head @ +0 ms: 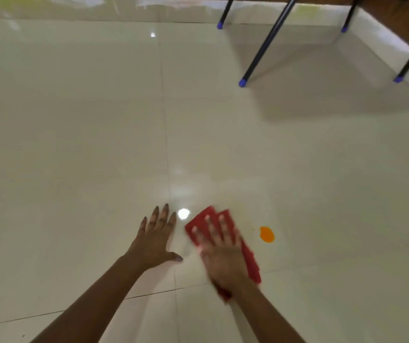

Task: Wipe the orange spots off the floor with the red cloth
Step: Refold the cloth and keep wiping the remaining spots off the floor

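The red cloth lies flat on the floor, a folded oblong whose long axis runs from the near right to the far left, its far corners pointing away toward the left. It is bright red, with two layered edges showing at the far end and a frayed-looking near right edge. The right hand is pressed palm-down on top of it, fingers spread wide and straight along the cloth, not curled around it; the hand is blurred. Just right of the cloth, not touching it, sits one orange spot, a small glossy oval on the pale tile. A faint yellowish smear shows on the tile between cloth and spot. To the left of the cloth the left hand rests flat on the floor, fingers open and fanned, thumb pointing toward the cloth, holding nothing. A bright light reflection glints between the two hands. Far off at the right, black chair legs with blue caps stand on the shiny tiles.
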{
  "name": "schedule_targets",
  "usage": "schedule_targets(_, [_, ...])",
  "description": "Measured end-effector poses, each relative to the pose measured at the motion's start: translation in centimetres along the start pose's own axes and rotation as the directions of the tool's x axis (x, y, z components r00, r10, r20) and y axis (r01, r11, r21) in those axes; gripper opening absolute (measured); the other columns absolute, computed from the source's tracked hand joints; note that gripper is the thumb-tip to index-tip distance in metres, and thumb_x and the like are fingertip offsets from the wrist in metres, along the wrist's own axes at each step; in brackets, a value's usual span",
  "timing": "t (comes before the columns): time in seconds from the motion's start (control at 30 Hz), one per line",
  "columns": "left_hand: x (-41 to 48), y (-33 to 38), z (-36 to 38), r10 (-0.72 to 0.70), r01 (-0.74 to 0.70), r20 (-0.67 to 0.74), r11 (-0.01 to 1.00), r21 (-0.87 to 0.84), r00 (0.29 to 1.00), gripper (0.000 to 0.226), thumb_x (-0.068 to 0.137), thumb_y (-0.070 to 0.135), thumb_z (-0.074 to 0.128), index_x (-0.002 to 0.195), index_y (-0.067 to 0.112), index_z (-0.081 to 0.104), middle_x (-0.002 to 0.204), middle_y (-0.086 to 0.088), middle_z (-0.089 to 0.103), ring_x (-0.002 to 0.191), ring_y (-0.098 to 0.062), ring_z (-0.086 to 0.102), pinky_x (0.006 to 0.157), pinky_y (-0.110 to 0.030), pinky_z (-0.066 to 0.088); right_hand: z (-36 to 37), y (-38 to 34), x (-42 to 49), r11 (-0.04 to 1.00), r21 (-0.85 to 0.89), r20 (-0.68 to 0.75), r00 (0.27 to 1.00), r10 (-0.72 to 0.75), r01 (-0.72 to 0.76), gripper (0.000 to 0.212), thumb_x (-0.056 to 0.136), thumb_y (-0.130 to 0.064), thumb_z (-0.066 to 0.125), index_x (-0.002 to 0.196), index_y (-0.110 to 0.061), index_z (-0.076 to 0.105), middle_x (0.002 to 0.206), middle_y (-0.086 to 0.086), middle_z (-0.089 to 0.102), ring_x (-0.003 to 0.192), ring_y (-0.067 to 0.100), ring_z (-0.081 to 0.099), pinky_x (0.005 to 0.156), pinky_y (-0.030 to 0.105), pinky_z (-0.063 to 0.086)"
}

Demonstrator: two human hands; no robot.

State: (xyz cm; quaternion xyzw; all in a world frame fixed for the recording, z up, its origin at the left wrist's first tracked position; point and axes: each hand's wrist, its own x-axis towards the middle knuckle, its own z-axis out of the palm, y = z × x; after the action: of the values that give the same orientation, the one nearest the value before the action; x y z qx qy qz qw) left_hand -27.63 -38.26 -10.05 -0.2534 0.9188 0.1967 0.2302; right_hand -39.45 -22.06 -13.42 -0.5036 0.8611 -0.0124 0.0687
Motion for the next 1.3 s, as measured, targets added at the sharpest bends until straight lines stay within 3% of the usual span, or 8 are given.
schedule_targets(0.1, [0.5,2.0,0.4,0.098,-0.099,0.035,0.994,0.045,0.995,0.117,0.073,0.064,0.060,0.144,0.013,-0.019,0.142,-0.002,-0.039,0.135,-0.023,-0.031,0.113,-0.043,-0.010,1.0,1.3,-6.9,0.998,0.045,0.007,0.999,-0.054,0.054,0.055,0.091,-0.045,0.034,0.143,-0.043,0.019,0.152,-0.003,0.028,0.140,0.028,0.022,0.105,0.051,0.023])
schedule_targets(0.23, [1.6,4.0,0.6,0.154,-0.158,0.051,0.983,0.092,0.987,0.117,0.072,0.066,0.059,0.144,0.015,-0.018,0.138,-0.001,-0.041,0.138,-0.024,-0.030,0.113,-0.043,-0.010,0.0,9.2,-4.8,0.960,0.047,-0.023,0.960,0.278,-0.277,0.050,0.094,-0.045,0.021,0.143,-0.043,0.021,0.152,-0.001,0.026,0.140,0.029,0.019,0.104,0.054,0.031])
schedule_targets(0.37, [2.9,5.8,1.0,0.162,-0.167,0.047,0.980,0.106,0.986,0.117,0.072,0.067,0.058,0.145,0.016,-0.018,0.141,0.000,-0.039,0.139,-0.025,-0.028,0.114,-0.044,-0.008,-1.4,11.5,2.8,0.865,0.121,0.104,0.873,0.476,-0.486,0.050,0.097,-0.047,0.017,0.145,-0.044,0.001,0.157,-0.003,-0.007,0.143,0.029,-0.006,0.111,0.057,0.004])
schedule_targets(0.57, [2.6,5.9,1.2,0.127,-0.132,0.054,0.987,0.097,0.990,0.118,0.072,0.064,0.060,0.144,0.013,-0.019,0.147,0.000,-0.036,0.138,-0.023,-0.028,0.115,-0.045,-0.005,0.7,4.3,-7.0,0.992,0.081,-0.014,0.995,0.095,-0.093,0.051,0.094,-0.045,0.028,0.144,-0.045,0.017,0.154,-0.004,0.020,0.142,0.028,0.017,0.110,0.052,0.020])
schedule_targets(0.83, [3.1,6.3,1.3,0.108,-0.118,0.086,0.986,0.118,0.990,0.117,0.074,0.060,0.061,0.144,0.013,-0.020,0.144,0.000,-0.039,0.138,-0.026,-0.029,0.114,-0.048,-0.005,-1.7,15.4,0.6,0.788,0.138,0.120,0.800,0.588,-0.600,0.050,0.097,-0.048,0.014,0.144,-0.045,-0.004,0.157,-0.003,-0.008,0.143,0.028,-0.007,0.113,0.055,0.003])
schedule_targets(1.07, [3.5,6.1,0.2,0.039,-0.045,0.054,0.994,0.102,0.998,0.131,0.065,0.066,0.065,0.140,0.011,-0.027,0.140,0.002,-0.043,0.137,-0.023,-0.030,0.112,-0.054,-0.005,0.4,5.2,-4.9,0.994,0.092,-0.027,0.998,0.061,-0.058,0.047,0.096,-0.046,0.025,0.143,-0.044,0.019,0.152,-0.005,0.023,0.141,0.027,0.018,0.111,0.051,0.019])
schedule_targets(1.2, [4.6,5.7,0.0,0.023,-0.032,0.096,0.995,0.098,0.995,0.131,0.064,0.065,0.067,0.143,0.012,-0.023,0.148,0.000,-0.037,0.137,-0.025,-0.031,0.112,-0.056,-0.003,0.1,12.7,-5.2,0.942,0.062,-0.055,0.941,0.333,-0.330,0.050,0.092,-0.043,0.027,0.142,-0.043,0.019,0.151,-0.007,0.019,0.140,0.028,0.023,0.108,0.053,0.026])
schedule_targets(1.3, [4.7,5.7,0.2,0.014,-0.023,0.092,0.995,0.101,0.996,0.130,0.064,0.064,0.067,0.143,0.012,-0.022,0.148,-0.001,-0.037,0.137,-0.026,-0.031,0.111,-0.057,-0.003,-1.9,16.2,1.1,0.834,0.181,0.111,0.853,0.510,-0.522,0.048,0.098,-0.045,0.020,0.144,-0.045,0.008,0.157,-0.008,-0.004,0.144,0.025,-0.006,0.112,0.052,0.002])
